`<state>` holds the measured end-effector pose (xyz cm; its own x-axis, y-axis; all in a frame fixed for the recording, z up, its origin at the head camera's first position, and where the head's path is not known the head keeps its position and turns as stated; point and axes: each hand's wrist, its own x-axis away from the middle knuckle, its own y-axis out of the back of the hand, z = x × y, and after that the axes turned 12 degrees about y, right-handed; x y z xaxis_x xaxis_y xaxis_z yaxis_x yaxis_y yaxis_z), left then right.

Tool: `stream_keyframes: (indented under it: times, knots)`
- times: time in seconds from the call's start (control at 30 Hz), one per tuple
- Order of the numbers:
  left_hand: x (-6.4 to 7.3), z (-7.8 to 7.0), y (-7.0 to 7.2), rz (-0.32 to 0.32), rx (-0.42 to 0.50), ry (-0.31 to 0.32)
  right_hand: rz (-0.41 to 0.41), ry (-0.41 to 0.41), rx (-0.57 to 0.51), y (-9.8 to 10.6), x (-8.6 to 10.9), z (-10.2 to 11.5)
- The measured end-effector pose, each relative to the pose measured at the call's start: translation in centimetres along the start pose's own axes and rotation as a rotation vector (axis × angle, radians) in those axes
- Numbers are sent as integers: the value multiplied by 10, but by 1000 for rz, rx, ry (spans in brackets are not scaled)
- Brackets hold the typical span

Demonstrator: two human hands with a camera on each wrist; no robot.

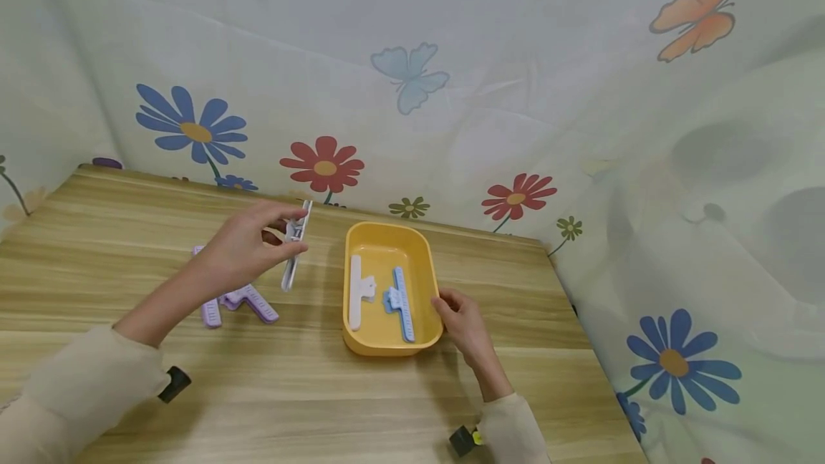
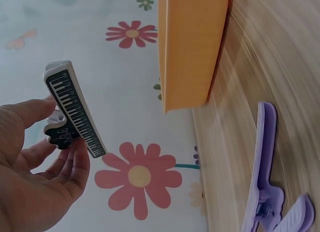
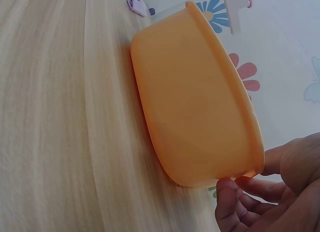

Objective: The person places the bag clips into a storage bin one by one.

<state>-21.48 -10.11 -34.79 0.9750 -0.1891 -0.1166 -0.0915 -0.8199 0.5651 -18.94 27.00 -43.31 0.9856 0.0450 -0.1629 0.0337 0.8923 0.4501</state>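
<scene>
My left hand point(image 1: 248, 242) pinches a long clip point(image 1: 291, 274) between thumb and fingers, above the table and left of the yellow tub point(image 1: 387, 350). The left wrist view shows this clip point(image 2: 77, 109) to be white-edged with a dark face printed with piano keys. My right hand point(image 1: 469, 324) grips the tub's right rim; in the right wrist view, its thumb and fingers lie on either side of the rim. Inside the tub are a white clip point(image 1: 355, 296) at the left and a light blue clip point(image 1: 402, 306) at the right.
Purple clips point(image 1: 259, 304) lie on the wooden table point(image 1: 309, 392) beneath and beside my left forearm, partly hidden by it. A flower-printed cloth point(image 1: 451, 156) hangs behind the table and along its right side.
</scene>
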Motion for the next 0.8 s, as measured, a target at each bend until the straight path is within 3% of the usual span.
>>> stream_keyframes:
  times: [0.53, 0.8]
  knots:
    - [-10, -7, -22, 34, 4, -37, 1, 14, -18, 0, 1, 3]
    - [-13, -9, -40, 62, -15, -13, 0, 28, -24, -1, 2, 0]
